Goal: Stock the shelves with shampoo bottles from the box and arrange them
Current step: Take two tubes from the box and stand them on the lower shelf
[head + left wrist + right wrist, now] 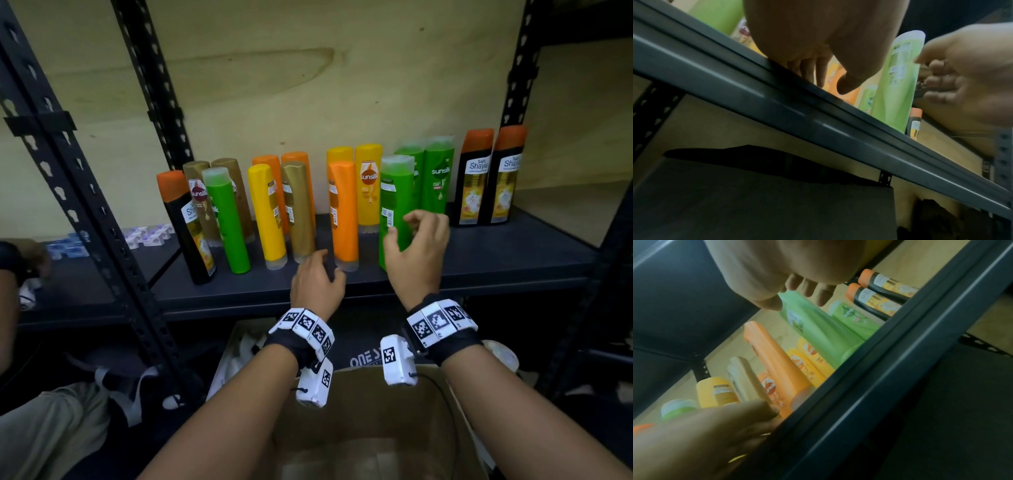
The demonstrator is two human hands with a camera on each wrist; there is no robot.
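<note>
Several shampoo bottles stand on the dark shelf (496, 260) in green, orange, yellow, gold and black. My left hand (325, 270) rests on the shelf front between the base of a gold bottle (299, 205) and the base of an orange bottle (344, 212); its fingers (812, 68) are straight and hold nothing. My right hand (402, 229) hovers at the front green bottle (394, 185), fingers loosely spread beside its label and not gripping it. The right wrist view shows those fingers (813, 290) just above the green bottle (818, 327). The cardboard box (359, 428) lies open below my forearms.
Two black bottles with orange caps (489, 174) stand at the shelf's right end. Black slotted uprights (85, 192) frame the left side. Another person's arm (13, 267) and small packets (147, 236) are on the neighbouring shelf at left. Bare shelf lies right of the green bottle.
</note>
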